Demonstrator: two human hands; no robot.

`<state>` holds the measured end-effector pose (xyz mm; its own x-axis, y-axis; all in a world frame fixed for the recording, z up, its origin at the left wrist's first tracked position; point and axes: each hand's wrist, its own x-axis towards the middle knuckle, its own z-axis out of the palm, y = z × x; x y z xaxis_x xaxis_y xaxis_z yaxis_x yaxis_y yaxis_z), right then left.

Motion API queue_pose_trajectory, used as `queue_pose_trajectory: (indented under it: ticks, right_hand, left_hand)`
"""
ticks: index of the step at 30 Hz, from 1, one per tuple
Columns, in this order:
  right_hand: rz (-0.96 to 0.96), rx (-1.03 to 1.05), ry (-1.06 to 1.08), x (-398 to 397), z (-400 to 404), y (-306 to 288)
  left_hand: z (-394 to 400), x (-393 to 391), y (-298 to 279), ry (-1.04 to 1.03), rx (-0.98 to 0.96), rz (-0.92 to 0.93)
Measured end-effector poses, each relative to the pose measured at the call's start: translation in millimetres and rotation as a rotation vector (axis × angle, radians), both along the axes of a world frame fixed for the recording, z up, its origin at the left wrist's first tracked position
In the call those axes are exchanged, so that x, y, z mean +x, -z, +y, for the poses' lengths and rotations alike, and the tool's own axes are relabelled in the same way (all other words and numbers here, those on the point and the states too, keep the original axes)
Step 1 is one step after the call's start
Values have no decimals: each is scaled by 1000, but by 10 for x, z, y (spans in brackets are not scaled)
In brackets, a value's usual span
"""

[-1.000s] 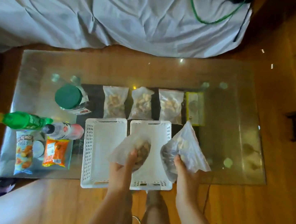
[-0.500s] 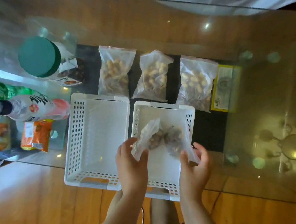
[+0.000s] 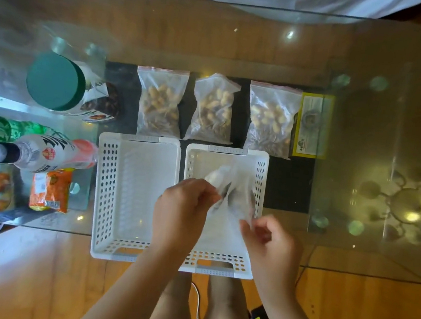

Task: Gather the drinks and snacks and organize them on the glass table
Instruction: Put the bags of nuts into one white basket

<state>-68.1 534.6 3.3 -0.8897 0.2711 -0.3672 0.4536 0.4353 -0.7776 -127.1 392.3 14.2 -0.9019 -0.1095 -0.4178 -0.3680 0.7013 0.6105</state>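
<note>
Blurred plastic bags point(image 3: 229, 188) hide both hands' fingertips.

Both hands meet over the right basket point(image 3: 227, 156), the left hand point(image 3: 182, 209) and right hand point(image 3: 272, 243) pinching a snack bag point(image 3: 229, 188) between them. Just left of that grip sits the left basket point(image 3: 133, 189), the two baskets side by side on the glass table point(image 3: 378, 154). Beyond the grip lie three nut bags point(image 3: 214, 109) in a row. Well to its left stand a jar point(image 3: 56, 81), a lying bottle point(image 3: 41, 153) and a snack packet point(image 3: 50, 189).
</note>
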Motion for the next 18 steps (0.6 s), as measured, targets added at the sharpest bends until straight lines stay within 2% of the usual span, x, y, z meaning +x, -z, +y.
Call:
queue_pose_trajectory:
  ticks: [4, 7, 11, 18]
  right_hand:
    - [136, 138, -301, 136, 31, -186]
    - [88, 248, -452, 107, 70, -67]
    - [-127, 280, -458, 48, 107, 194]
    - [-90, 284, -623, 63, -96, 151]
  left_hand:
    - [-2, -172, -84, 202, 2, 53]
    - [-35, -275, 82, 238, -5, -27]
    - [-110, -347, 316, 251, -154, -122]
    - [-176, -411, 304, 559, -233, -217]
